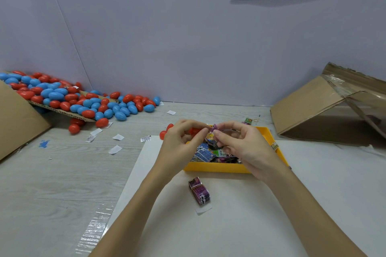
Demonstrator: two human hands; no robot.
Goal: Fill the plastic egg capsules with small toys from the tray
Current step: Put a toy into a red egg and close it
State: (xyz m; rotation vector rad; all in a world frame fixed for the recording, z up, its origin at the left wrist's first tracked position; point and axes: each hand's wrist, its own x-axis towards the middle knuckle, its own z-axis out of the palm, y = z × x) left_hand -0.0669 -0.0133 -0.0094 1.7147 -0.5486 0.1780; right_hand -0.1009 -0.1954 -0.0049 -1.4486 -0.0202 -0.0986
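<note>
**Toy at the mouth of a red egg half, both hands raised over the tray**

Setting, largest first. Grey table (pixel 52 173) with a white sheet (pixel 229 225) under the work area. Two cardboard boxes: one tipped on its side at far right (pixel 313 115), one at the left edge (pixel 16 119). A cardboard flap carries the pile of eggs (pixel 83 100), red and blue; too many and too overlapped to count, several dozen by eye. One yellow tray (pixel 219 168) sits on the sheet, holding a heap of small printed toy packets (pixel 208 152); count not readable.

Hands. Left hand (pixel 179 137) has its fingers curled round a red egg half (pixel 194 131), mostly hidden by the fingers. Right hand (pixel 240 142) pinches a small purple toy (pixel 215 127) between thumb and forefinger. Both are held above the far-left part of the tray.

Key relation. The toy lies just right of the egg half, touching or nearly so; I cannot tell which. The opening appears to face right, toward the toy, so the insertion should run right to left, right hand delivering.

Smaller items. Two loose red egg pieces (pixel 165 132) lie beyond the left hand. One purple packet (pixel 199 191) lies on the sheet, near side of the tray, long axis running away from the person. About seven paper slips (pixel 117 142) are scattered on the table.
</note>
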